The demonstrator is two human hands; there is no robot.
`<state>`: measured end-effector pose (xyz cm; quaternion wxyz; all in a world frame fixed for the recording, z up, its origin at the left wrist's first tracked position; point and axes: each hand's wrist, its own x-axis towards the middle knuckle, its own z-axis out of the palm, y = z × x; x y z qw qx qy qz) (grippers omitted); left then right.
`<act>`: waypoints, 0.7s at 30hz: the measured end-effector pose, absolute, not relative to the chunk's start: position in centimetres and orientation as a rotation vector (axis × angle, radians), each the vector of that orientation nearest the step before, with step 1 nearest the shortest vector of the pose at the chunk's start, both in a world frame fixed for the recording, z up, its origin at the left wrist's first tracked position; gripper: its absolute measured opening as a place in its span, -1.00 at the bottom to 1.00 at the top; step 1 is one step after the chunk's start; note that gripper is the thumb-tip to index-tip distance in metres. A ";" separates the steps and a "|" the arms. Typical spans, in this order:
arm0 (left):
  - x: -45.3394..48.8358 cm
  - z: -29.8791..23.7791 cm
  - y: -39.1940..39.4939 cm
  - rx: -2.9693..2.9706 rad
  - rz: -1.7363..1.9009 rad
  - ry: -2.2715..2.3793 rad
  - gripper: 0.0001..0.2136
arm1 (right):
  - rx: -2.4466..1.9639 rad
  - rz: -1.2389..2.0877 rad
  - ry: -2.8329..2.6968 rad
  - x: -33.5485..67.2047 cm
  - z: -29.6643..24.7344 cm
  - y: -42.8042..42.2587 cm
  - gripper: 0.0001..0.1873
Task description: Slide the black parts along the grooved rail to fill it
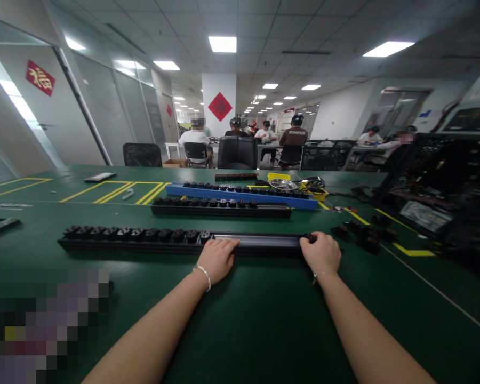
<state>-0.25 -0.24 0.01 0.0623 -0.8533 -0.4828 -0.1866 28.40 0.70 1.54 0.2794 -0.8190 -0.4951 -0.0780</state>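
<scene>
A long black rail (260,244) lies across the green table in front of me, with a row of round black socket modules (137,234) filling its left part. The bare channel on its right half looks grey and shiny. My left hand (217,257) rests on the rail's front edge beside the last module of the row, fingers stretched out and holding nothing. At the rail's right end, my right hand (323,252) is closed around a small black module (312,238), mostly hidden by the fingers. Whether that piece sits in the channel cannot be told.
Behind lie a second black rail (224,210) with modules and a blue rail (244,196). Loose black modules (368,234) are heaped at the right, near an open black computer case (436,181). A metal dish (282,184) stands farther back. People sit at distant tables.
</scene>
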 end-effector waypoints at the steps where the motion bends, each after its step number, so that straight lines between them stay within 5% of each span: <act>1: -0.3 0.0 -0.2 -2.580 -0.564 -1.460 -0.59 | -2.196 -0.212 -1.322 28.5 1.5 0.7 -0.57; 21: -0.3 -0.3 -0.1 -2.571 -0.576 -1.434 -0.59 | -2.239 -0.239 -1.252 29.6 1.4 0.9 -0.58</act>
